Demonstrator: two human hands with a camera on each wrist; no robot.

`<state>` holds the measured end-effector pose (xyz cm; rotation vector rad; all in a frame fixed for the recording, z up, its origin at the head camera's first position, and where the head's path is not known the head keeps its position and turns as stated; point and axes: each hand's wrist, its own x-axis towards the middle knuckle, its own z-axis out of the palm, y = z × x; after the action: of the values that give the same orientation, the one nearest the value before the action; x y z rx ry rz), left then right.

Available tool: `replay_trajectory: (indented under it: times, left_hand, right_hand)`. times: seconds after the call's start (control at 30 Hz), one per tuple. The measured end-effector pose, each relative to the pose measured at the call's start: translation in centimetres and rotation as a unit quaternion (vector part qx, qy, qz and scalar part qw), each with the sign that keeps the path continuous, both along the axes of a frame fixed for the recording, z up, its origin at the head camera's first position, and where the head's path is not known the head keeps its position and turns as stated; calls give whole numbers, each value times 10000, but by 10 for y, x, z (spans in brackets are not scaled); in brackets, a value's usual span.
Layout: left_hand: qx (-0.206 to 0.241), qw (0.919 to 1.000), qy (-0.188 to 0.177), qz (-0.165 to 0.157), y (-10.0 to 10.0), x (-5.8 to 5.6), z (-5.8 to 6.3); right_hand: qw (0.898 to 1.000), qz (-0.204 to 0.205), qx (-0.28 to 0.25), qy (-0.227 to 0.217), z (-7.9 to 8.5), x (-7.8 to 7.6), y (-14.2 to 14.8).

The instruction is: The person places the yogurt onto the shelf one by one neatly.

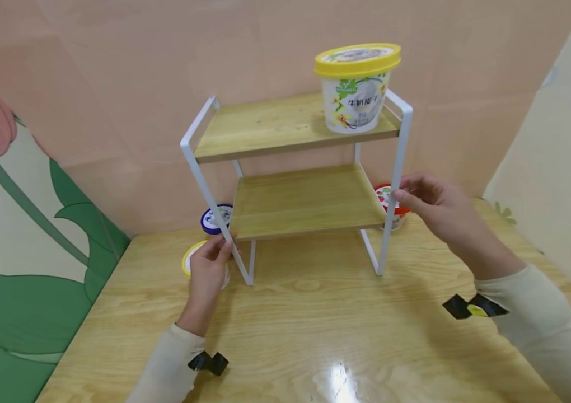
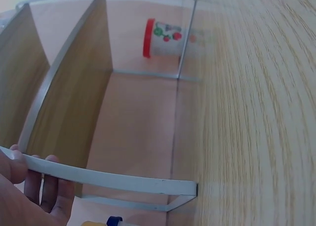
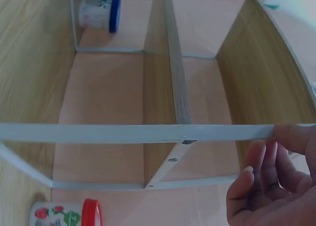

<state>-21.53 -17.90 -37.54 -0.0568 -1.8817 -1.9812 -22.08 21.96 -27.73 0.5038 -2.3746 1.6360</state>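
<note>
Well, head view: the shelf (image 1: 310, 201) stands on the table (image 1: 310, 330), a yellow-lidded tub (image 1: 355, 101) on top — my left hand (image 1: 209, 263) and right hand (image 1: 439, 210) grip its front posts (image 1: 398, 168). Left wrist: fingers (image 2: 49, 189) pinch one post. Right wrist: fingers pinch the other.

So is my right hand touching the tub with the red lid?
Apart. The right wrist view shows a wide gap: red-lidded tub at lower left, right hand at the white frame, far right.
</note>
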Motion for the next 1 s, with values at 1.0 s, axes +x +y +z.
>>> replay_trajectory:
  times: [1.0]
  left_hand:
    - [181,9996,-218,-31,1,-1,1]
  right_hand:
    - [9825,-1589,920,-323,-89,-109,36]
